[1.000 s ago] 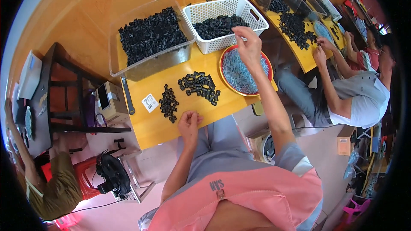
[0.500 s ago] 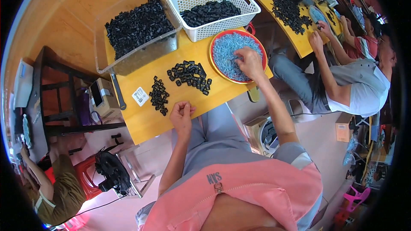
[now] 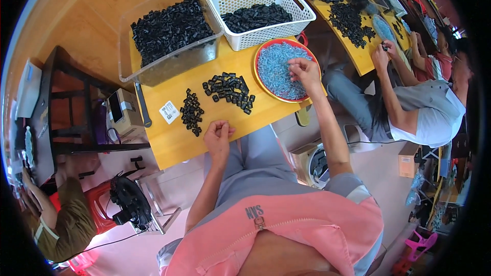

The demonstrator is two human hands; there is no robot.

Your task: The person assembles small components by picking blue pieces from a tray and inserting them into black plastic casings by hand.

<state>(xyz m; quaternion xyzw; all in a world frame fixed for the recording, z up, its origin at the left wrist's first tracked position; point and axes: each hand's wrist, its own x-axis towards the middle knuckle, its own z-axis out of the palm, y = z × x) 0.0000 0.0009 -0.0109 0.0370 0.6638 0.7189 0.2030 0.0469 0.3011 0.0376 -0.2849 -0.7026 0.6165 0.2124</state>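
Observation:
My right hand (image 3: 307, 75) hovers over a red-rimmed round bowl (image 3: 259, 77) filled with small clear bluish pieces (image 3: 279, 69). Its thumb and fingertips are pinched together; whatever may be between them is too small to make out. At the table's front edge, my left hand (image 3: 218, 139) is curled closed, and its fingers hide anything inside. Beyond that hand lie two loose groups on the yellow table (image 3: 174, 145): smaller black parts (image 3: 192, 112) on the left and larger black cylindrical parts (image 3: 227, 91) on the right.
A clear plastic bin (image 3: 169, 71) heaped with black parts stands at the back left. Beside it is a white perforated basket (image 3: 271, 36) of black parts. A white label (image 3: 169, 112) and a black-handled tool (image 3: 142, 105) lie at the left edge. Co-workers (image 3: 419, 107) sit at another table (image 3: 363, 61).
My right hand has shifted slightly right within the bowl's area, its fingertips lifting off the pieces. My left hand stays put. A co-worker's hands have come together. The whole view has shifted slightly.

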